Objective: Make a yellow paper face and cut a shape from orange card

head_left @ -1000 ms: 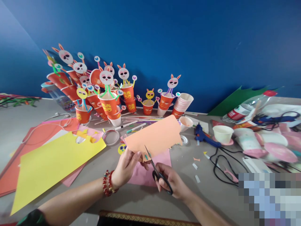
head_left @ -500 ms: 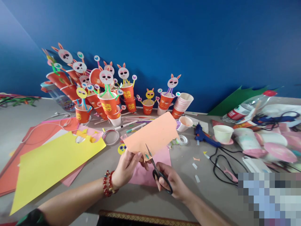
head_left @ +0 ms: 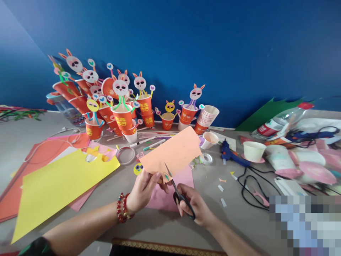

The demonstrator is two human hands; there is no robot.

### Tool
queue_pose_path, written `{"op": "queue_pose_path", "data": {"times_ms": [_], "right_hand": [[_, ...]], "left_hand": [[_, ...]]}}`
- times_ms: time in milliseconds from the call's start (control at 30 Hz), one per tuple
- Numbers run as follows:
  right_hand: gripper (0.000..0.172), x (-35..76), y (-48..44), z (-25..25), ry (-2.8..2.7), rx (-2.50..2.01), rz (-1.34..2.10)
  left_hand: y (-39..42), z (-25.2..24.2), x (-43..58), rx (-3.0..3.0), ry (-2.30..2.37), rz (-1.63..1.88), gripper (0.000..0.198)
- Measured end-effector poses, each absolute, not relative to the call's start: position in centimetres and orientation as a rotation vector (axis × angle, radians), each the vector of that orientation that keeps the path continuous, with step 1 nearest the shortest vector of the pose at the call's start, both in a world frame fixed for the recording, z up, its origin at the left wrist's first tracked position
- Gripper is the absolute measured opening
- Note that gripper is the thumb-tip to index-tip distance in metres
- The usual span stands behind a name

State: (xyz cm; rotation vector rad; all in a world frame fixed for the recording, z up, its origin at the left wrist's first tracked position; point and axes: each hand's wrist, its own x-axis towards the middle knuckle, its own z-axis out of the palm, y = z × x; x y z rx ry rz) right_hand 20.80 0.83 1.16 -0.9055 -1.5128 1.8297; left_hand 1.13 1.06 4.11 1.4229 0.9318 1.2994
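Note:
A peach-orange paper sheet (head_left: 174, 149) is held up at the centre, pinched at its lower left edge by my left hand (head_left: 145, 186). Near that edge a small green-outlined shape is drawn on it. My right hand (head_left: 193, 204) has its fingers in the handles of black scissors (head_left: 183, 204). The scissor blades lie at the paper's lower edge, just right of the drawn shape, with one tip over the sheet. Under both hands lies a pink sheet (head_left: 183, 188) on the table.
Red paper cups (head_left: 122, 119) with rabbit faces stand along the blue wall. Yellow paper (head_left: 64, 185) lies at the left over red sheets. A blue glue gun (head_left: 231, 154), a white cup (head_left: 253, 152) and a bottle (head_left: 282, 121) are at the right, with black cords nearby.

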Motion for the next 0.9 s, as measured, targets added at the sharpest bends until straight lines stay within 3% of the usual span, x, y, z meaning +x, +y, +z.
{"op": "queue_pose_path", "data": {"times_ms": [333,600,900], "right_hand": [[0.064,20.8,0.8,1.1,-1.509,-0.936,1.805],[0.065,20.9,0.6,0.8,-1.462,-0.991,1.846],[0.065,20.8,0.7,1.1,-1.450,-0.963,1.876]], "left_hand": [[0.9,4.4,1.2,1.403,0.968,1.279,0.038],[0.9,3.4,0.9,1.300,0.880,1.329,0.023],[1.2,3.5,1.1,1.184,0.855,1.352,0.025]]}}
